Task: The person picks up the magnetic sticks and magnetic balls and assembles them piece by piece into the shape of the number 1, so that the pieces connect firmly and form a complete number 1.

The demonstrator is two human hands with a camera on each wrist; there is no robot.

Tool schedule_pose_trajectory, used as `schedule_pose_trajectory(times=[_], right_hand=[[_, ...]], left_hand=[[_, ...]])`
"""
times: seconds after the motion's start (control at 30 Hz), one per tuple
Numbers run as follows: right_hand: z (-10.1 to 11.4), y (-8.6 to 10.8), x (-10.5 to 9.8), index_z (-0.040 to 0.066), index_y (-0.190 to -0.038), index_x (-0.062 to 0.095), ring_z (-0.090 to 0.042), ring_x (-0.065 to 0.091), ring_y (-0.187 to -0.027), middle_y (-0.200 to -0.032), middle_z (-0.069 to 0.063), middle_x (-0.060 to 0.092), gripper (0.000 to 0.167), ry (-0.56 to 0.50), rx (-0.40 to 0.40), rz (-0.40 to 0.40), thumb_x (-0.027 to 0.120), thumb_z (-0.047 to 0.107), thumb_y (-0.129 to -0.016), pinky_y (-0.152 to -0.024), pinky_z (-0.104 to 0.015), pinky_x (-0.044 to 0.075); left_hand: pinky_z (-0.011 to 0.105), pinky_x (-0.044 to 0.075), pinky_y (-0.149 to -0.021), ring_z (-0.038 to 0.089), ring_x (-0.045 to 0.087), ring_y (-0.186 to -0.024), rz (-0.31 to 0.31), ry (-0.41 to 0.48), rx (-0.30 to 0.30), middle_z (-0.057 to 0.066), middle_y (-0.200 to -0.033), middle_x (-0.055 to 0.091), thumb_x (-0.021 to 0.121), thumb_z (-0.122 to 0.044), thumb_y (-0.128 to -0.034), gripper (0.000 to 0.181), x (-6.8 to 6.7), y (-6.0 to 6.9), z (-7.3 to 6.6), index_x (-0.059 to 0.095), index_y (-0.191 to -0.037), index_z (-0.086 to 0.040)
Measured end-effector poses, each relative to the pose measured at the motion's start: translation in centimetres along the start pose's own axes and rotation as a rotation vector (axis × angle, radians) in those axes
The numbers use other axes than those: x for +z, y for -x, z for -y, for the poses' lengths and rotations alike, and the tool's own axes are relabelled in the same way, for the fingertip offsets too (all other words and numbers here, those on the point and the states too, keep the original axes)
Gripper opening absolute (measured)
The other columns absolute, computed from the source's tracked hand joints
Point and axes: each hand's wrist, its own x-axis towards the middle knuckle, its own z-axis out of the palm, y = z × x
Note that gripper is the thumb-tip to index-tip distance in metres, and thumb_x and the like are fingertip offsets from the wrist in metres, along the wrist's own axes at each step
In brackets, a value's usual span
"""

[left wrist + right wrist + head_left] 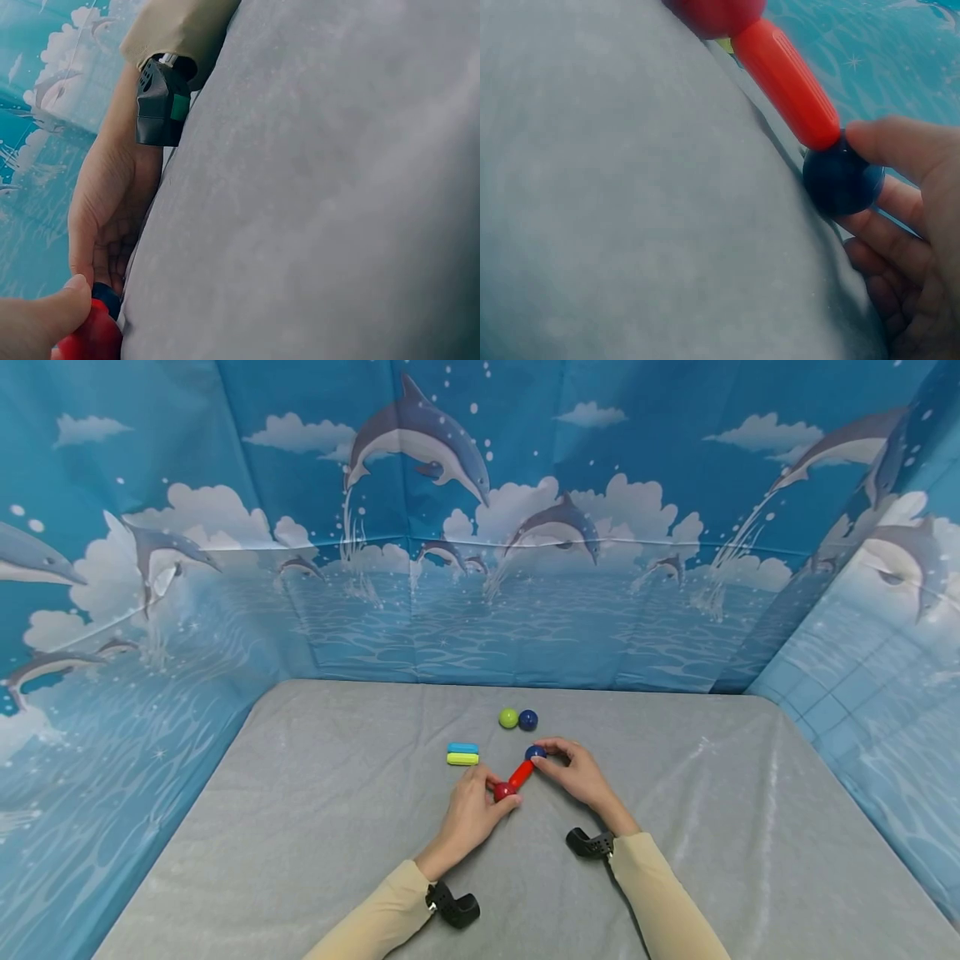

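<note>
A red ball point(504, 792), a red ridged rod point(521, 774) and a dark blue ball point(536, 753) form one joined row, slanting up to the right in the head view. My left hand point(470, 814) holds the red ball between thumb and fingers. At the other end my right hand point(576, 772) pinches the dark blue ball. The right wrist view shows the rod point(787, 82) meeting both balls, with the thumb on top of the blue ball point(843, 178). In the left wrist view the red ball point(94, 337) is partly hidden by the left thumb.
Behind the hands, a lime green ball point(508, 718) and another dark blue ball point(528, 720) sit side by side. A light blue rod point(462, 748) and a yellow-green rod point(462, 759) lie parallel left of them. Grey cloth point(337, 827) covers the table; a dolphin-print curtain point(480, 627) stands around it.
</note>
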Motion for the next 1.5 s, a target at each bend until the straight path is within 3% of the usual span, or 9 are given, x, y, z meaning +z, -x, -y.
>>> schedule_pose_trajectory(times=[0.37,0.6,1.5], right_hand=[[-0.2,0.0,0.0,0.007,-0.115,0.066,-0.024,0.057,-0.099,-0.106,-0.006,0.065,0.032,0.006,-0.012,-0.029,0.07,0.025,-0.088,-0.089,-0.045,0.041],[-0.2,-0.1,-0.1,0.006,-0.115,0.066,-0.024,0.058,-0.099,-0.107,-0.008,0.065,0.032,0.004,-0.014,-0.035,0.07,0.023,-0.088,-0.09,-0.045,0.041],[-0.2,-0.1,-0.1,0.004,-0.117,0.066,-0.026,0.059,-0.1,-0.11,-0.011,0.065,0.034,0.007,-0.037,-0.03,0.069,0.023,-0.088,-0.09,-0.046,0.042]], left_hand=[[0.02,0.043,-0.055,0.005,0.048,-0.06,-0.033,0.051,0.048,0.005,-0.084,0.051,0.08,-0.023,-0.0778,0.033,0.3,-0.3,-0.1,0.055,-0.092,-0.005],[0.02,0.042,-0.056,0.005,0.048,-0.061,-0.036,0.046,0.022,0.003,-0.084,0.051,0.081,-0.024,-0.0769,0.033,0.5,-0.4,-0.1,0.057,-0.091,-0.007],[0.019,0.043,-0.055,0.005,0.048,-0.06,-0.051,0.041,0.015,0.002,-0.086,0.05,0.085,-0.022,-0.0716,0.037,1.1,-0.5,-0.1,0.056,-0.09,-0.008]])
